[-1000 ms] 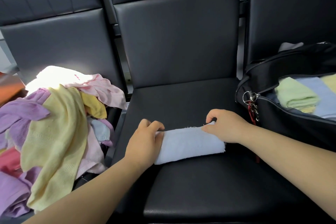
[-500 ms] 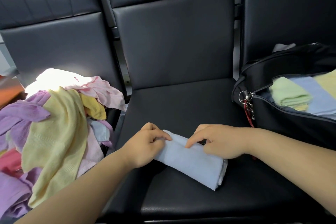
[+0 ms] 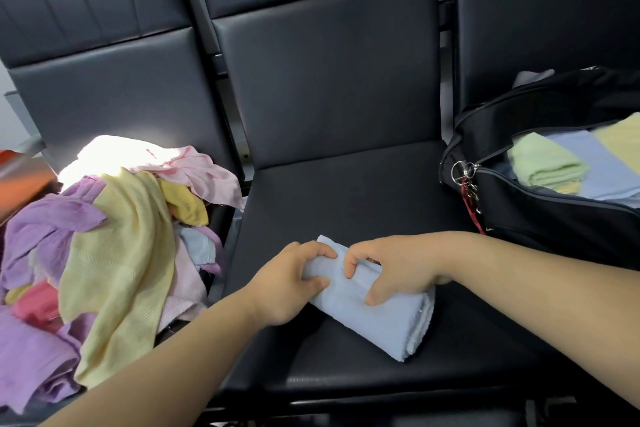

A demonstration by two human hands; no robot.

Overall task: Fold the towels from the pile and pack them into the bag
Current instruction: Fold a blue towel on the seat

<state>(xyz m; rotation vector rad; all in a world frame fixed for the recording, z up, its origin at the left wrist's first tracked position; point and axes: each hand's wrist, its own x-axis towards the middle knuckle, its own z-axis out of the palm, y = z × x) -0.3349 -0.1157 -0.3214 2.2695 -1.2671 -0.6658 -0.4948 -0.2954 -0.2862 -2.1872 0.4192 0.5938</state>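
Observation:
A folded light blue towel (image 3: 381,319) lies slantwise on the middle black seat (image 3: 346,204). My left hand (image 3: 291,284) grips its far left end, fingers curled over the top. My right hand (image 3: 398,267) grips the towel's middle, with fingers over the far edge and the thumb on its near face. The pile of loose towels (image 3: 114,246), in yellow, purple, pink and white, covers the left seat. An open black bag (image 3: 540,218) stands on the right seat with folded green, blue and yellow towels (image 3: 554,166) inside.
Black seat backs (image 3: 325,73) rise behind all three seats. A metal key ring with a red strap (image 3: 465,180) hangs off the bag's near corner. An orange object (image 3: 17,177) shows at the far left edge.
The towel has turned from lying crosswise to slanting toward the near right. Both hands have closed in together on its far end and middle.

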